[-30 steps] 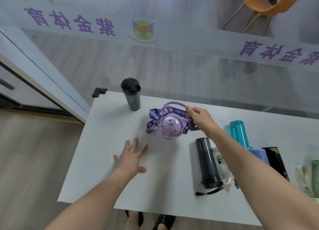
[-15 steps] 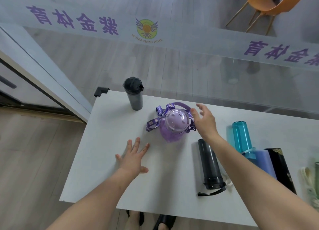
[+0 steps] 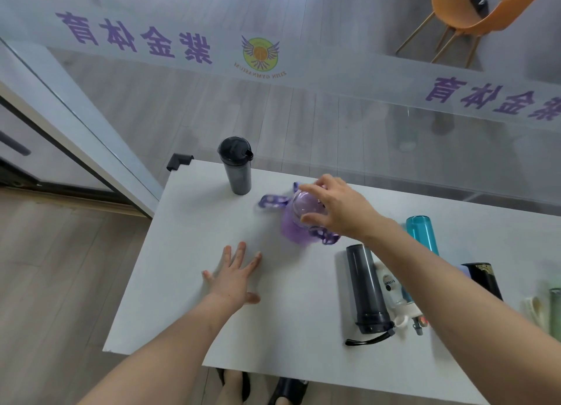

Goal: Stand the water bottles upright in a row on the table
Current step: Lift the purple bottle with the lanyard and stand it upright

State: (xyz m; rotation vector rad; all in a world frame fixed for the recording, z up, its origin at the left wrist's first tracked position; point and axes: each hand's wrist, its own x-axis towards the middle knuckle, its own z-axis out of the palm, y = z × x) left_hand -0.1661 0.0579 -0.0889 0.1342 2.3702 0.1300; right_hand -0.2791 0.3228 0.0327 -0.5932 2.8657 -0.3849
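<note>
A black tumbler (image 3: 236, 167) stands upright at the table's far left corner. To its right is a purple bottle (image 3: 291, 227) with a printed strap, upright and slightly blurred; my right hand (image 3: 337, 210) is closed over its domed lid from above. My left hand (image 3: 236, 274) lies flat on the white table (image 3: 182, 253), fingers spread, holding nothing. Lying on their sides to the right are a dark grey bottle (image 3: 365, 286), a clear white-capped bottle (image 3: 390, 286), a teal bottle (image 3: 422, 231) and a black bottle (image 3: 482, 278), partly hidden by my right forearm.
A glass wall with purple lettering runs just behind the table's far edge. A black corner guard (image 3: 179, 161) caps the far left corner. A pale green bottle (image 3: 555, 310) shows at the right frame edge. An orange chair (image 3: 473, 13) stands beyond the glass.
My right hand released the purple bottle's strap, opened briefly, then closed over its lid. The bottle shifted slightly on the table. My left hand stayed flat.
</note>
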